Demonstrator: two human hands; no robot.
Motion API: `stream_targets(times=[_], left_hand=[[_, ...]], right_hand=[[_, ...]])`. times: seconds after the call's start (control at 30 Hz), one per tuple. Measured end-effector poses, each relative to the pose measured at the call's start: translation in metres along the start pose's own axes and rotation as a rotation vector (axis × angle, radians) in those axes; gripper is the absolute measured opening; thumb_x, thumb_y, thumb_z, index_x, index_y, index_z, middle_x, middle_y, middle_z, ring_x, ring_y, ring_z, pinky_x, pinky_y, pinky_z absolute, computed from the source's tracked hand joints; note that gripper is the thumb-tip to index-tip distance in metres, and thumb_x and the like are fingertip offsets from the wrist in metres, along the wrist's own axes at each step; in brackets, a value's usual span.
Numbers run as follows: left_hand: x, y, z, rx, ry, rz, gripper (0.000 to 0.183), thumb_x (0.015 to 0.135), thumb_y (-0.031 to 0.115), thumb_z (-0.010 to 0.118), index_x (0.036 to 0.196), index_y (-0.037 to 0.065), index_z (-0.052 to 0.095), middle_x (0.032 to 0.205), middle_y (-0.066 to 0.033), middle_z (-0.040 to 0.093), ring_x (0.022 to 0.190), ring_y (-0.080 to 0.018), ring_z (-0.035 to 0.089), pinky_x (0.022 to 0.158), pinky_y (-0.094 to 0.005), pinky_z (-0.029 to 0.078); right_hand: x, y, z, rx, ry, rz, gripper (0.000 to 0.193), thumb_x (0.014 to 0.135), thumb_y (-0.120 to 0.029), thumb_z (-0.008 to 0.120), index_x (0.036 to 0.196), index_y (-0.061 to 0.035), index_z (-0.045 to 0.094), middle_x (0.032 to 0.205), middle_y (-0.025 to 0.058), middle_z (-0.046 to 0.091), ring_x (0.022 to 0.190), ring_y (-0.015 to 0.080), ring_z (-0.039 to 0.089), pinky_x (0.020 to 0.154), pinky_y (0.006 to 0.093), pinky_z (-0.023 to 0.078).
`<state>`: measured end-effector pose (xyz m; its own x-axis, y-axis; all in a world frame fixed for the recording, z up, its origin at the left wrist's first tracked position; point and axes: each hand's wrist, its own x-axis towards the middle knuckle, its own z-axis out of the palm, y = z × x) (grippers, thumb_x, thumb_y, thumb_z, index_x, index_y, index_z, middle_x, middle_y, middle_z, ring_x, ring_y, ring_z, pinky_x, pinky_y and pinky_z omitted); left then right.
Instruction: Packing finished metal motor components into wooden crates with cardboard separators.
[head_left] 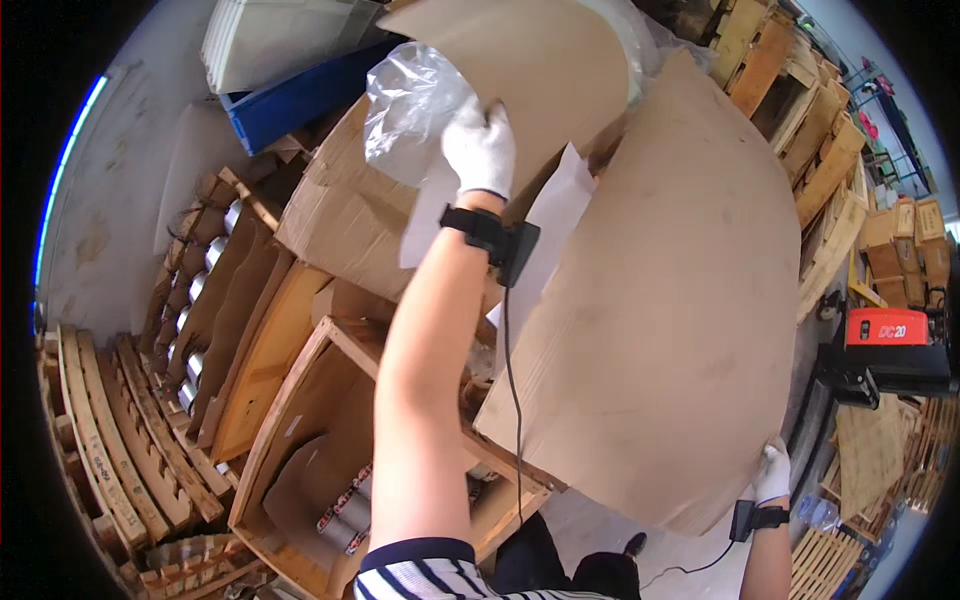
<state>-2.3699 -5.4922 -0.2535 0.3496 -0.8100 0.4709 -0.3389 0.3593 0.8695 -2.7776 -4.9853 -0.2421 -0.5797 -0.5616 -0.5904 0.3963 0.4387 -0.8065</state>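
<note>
My left hand (480,150), in a white glove, reaches far forward. Its fingers are closed at the edge of a crumpled clear plastic bag (415,105), over a brown cardboard sheet (545,60). My right hand (771,471), gloved too, grips the lower right edge of a large cardboard sheet (670,290), which stands tilted and bows outward. White paper-like sheets (550,215) show between the cardboard pieces. Both wrists carry black strapped devices with cables.
An open wooden crate (290,410) with rolls inside is at the lower left, beside stacked pallets (110,430). A blue bin (300,95) lies at the upper left. Wooden pallets (800,130) and a red-and-black machine (885,335) stand on the right.
</note>
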Motion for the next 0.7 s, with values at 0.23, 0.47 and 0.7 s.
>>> stream_targets(times=[0.23,0.47,0.7], left_hand=[[0.071,0.112,-0.124,-0.312,-0.004,0.239,0.011,0.082,0.006,0.054,0.086,0.001,0.063,0.065,-0.0046,0.058,0.059,-0.0075,0.048,0.056,-0.0242,0.041],[0.037,0.287,-0.264,-0.361,-0.132,0.34,0.026,0.092,0.0,0.041,0.111,-0.003,0.058,0.093,-0.0008,0.062,0.08,-0.0059,0.053,0.07,-0.0203,0.045],[-0.138,0.315,-0.35,0.755,-0.127,0.733,0.022,0.071,0.009,0.057,0.091,0.014,0.064,0.078,-0.0038,0.062,0.067,-0.0216,0.062,0.057,-0.0318,0.051]], right_hand=[[0.043,0.022,0.038,-0.006,-0.034,0.034,0.026,0.082,-0.011,0.049,0.106,-0.0046,0.054,0.101,0.0078,0.058,0.093,0.0228,0.056,0.084,0.0348,0.045],[0.059,0.021,0.182,-0.69,-0.193,-0.044,0.042,0.079,-0.022,0.062,0.113,-0.0009,0.05,0.11,0.014,0.055,0.101,0.0289,0.053,0.084,0.0398,0.044],[-0.214,-0.08,0.273,-0.849,-0.337,-1.629,0.084,0.069,-0.009,0.073,0.138,-0.0008,0.025,0.139,0.0226,0.031,0.116,0.0376,0.046,0.091,0.0387,0.045]])
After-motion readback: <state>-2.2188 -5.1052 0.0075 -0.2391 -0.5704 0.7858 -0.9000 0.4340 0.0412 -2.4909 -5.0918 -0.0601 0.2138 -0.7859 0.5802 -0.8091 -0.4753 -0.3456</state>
